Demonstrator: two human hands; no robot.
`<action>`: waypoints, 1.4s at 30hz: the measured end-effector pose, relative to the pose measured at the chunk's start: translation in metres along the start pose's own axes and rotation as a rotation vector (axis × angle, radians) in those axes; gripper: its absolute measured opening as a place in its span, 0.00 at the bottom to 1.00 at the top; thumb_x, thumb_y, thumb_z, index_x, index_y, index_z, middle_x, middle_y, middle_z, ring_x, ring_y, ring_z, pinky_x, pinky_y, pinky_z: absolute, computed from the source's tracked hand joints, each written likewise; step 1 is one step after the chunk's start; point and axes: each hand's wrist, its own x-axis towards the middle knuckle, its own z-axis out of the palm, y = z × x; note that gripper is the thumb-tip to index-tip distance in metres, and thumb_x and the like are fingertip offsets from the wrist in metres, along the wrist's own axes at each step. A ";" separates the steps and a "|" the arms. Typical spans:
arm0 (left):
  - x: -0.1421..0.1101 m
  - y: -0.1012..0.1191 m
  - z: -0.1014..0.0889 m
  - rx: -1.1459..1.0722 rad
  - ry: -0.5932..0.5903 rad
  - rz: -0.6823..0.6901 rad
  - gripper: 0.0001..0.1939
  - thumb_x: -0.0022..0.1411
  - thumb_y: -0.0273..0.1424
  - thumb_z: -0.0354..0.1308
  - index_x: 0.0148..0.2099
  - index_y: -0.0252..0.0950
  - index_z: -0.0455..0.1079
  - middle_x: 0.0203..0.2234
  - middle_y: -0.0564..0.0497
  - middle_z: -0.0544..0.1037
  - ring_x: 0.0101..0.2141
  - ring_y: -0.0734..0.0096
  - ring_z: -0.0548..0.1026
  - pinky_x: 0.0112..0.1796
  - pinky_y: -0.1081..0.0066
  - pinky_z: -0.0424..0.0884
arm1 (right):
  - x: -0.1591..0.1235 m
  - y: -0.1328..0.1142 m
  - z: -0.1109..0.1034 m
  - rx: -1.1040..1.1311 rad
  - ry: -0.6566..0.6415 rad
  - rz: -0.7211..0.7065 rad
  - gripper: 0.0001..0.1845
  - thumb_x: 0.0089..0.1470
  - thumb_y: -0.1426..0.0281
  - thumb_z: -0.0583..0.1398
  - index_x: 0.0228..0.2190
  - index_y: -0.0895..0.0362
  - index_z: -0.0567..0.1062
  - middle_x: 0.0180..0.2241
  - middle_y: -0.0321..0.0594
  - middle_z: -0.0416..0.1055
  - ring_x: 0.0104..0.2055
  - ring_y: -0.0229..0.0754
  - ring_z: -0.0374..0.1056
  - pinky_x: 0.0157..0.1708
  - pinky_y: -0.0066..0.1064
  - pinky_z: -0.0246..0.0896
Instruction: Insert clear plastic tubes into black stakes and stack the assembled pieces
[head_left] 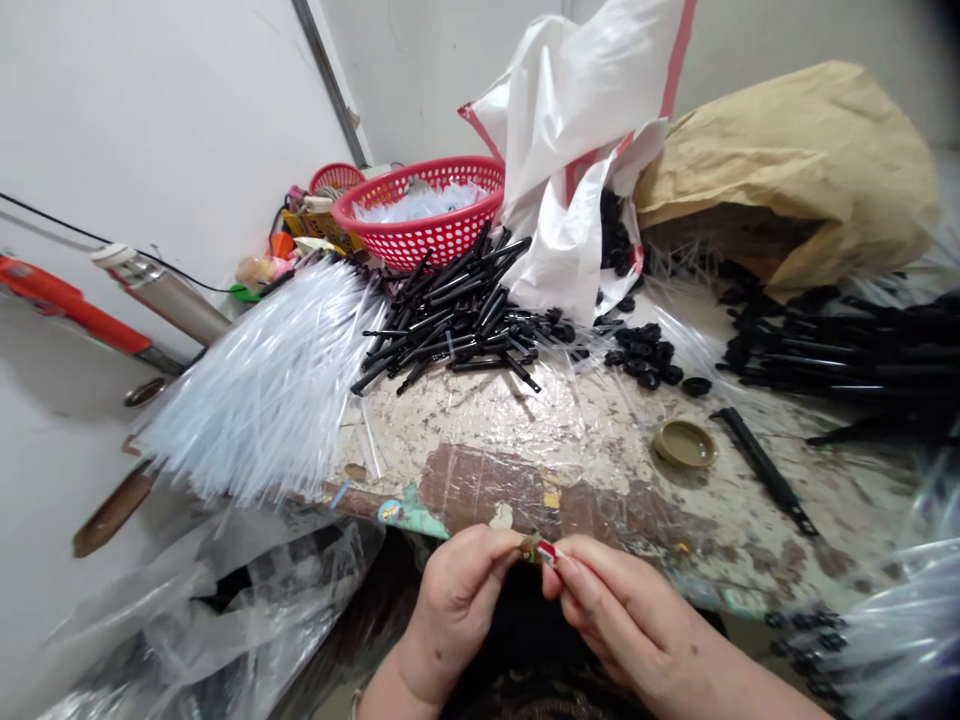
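Observation:
At the near edge of the worktable, my left hand point(471, 572) and my right hand point(611, 590) meet fingertip to fingertip. Between them is a small red, white and brownish piece point(546, 550), too small to name. Both hands are closed in a pinch on it, and the fingers cover most of its shape. I cannot tell whether it is one part or two. Beyond my right hand stand a shallow brownish dish point(685, 444) and a single long black plastic part point(765, 470) lying slantwise.
Bundled clear plastic tubes point(262, 390) lie at left beside heaped black rods point(450, 310). Behind them are a red perforated basket point(420, 235), a white sack point(577, 110) and a brown paper bag point(787, 160). Small black caps point(645, 355) and stacked black parts point(847, 345) occupy the right.

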 end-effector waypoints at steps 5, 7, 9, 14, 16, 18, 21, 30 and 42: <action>-0.015 -0.020 -0.004 0.110 0.053 0.003 0.10 0.61 0.23 0.50 0.41 0.37 0.71 0.29 0.49 0.78 0.29 0.72 0.75 0.32 0.74 0.72 | -0.028 -0.007 -0.020 0.191 0.128 0.106 0.23 0.56 0.48 0.46 0.28 0.53 0.67 0.18 0.32 0.53 0.18 0.34 0.51 0.17 0.25 0.51; -0.023 -0.027 -0.004 0.150 0.117 -0.067 0.10 0.60 0.23 0.51 0.40 0.37 0.71 0.28 0.49 0.78 0.27 0.73 0.74 0.30 0.75 0.72 | -0.035 -0.007 -0.028 0.265 0.189 0.166 0.24 0.55 0.47 0.46 0.29 0.52 0.67 0.17 0.32 0.52 0.16 0.34 0.49 0.14 0.25 0.49; -0.026 -0.028 -0.003 0.136 0.108 -0.092 0.10 0.60 0.23 0.51 0.41 0.37 0.71 0.28 0.49 0.77 0.26 0.73 0.74 0.29 0.76 0.71 | -0.035 -0.006 -0.031 0.249 0.190 0.190 0.23 0.54 0.47 0.48 0.30 0.52 0.68 0.17 0.32 0.53 0.16 0.34 0.50 0.14 0.25 0.49; -0.018 -0.019 -0.002 0.090 0.096 -0.076 0.11 0.61 0.24 0.49 0.42 0.36 0.71 0.28 0.49 0.76 0.28 0.73 0.73 0.31 0.75 0.71 | -0.016 0.000 -0.023 0.033 0.113 0.027 0.21 0.55 0.50 0.49 0.29 0.52 0.69 0.21 0.35 0.60 0.21 0.37 0.58 0.21 0.28 0.57; -0.015 -0.017 -0.002 0.067 0.111 -0.103 0.11 0.62 0.25 0.49 0.42 0.36 0.71 0.26 0.50 0.75 0.26 0.74 0.72 0.30 0.75 0.70 | -0.011 0.003 -0.022 -0.062 0.108 -0.002 0.19 0.58 0.53 0.48 0.30 0.52 0.69 0.24 0.36 0.63 0.26 0.38 0.61 0.28 0.28 0.60; -0.013 -0.017 -0.001 0.029 0.119 -0.157 0.10 0.62 0.26 0.50 0.41 0.36 0.72 0.22 0.52 0.72 0.23 0.75 0.69 0.27 0.76 0.68 | -0.006 0.005 -0.023 -0.118 0.092 0.026 0.16 0.59 0.56 0.48 0.32 0.53 0.69 0.27 0.36 0.64 0.30 0.38 0.62 0.31 0.28 0.60; -0.012 -0.017 0.004 -0.069 0.116 -0.268 0.10 0.63 0.30 0.49 0.39 0.35 0.72 0.19 0.55 0.68 0.21 0.76 0.66 0.25 0.77 0.64 | 0.004 0.005 -0.023 -0.125 0.041 0.026 0.12 0.59 0.60 0.50 0.36 0.54 0.68 0.30 0.36 0.66 0.32 0.37 0.62 0.32 0.28 0.59; -0.005 -0.004 0.019 -0.555 0.036 -0.645 0.15 0.60 0.40 0.52 0.30 0.33 0.68 0.16 0.58 0.59 0.19 0.80 0.55 0.20 0.77 0.52 | 0.030 0.004 -0.014 -0.044 0.067 -0.068 0.08 0.55 0.66 0.53 0.30 0.56 0.68 0.27 0.34 0.65 0.29 0.35 0.59 0.30 0.28 0.57; 0.004 -0.005 0.019 -0.765 0.376 -0.693 0.11 0.53 0.37 0.61 0.35 0.34 0.71 0.18 0.57 0.69 0.14 0.86 0.58 0.17 0.81 0.53 | 0.038 0.015 -0.003 0.155 0.016 -0.002 0.14 0.53 0.60 0.57 0.38 0.56 0.68 0.30 0.37 0.66 0.31 0.37 0.61 0.31 0.28 0.57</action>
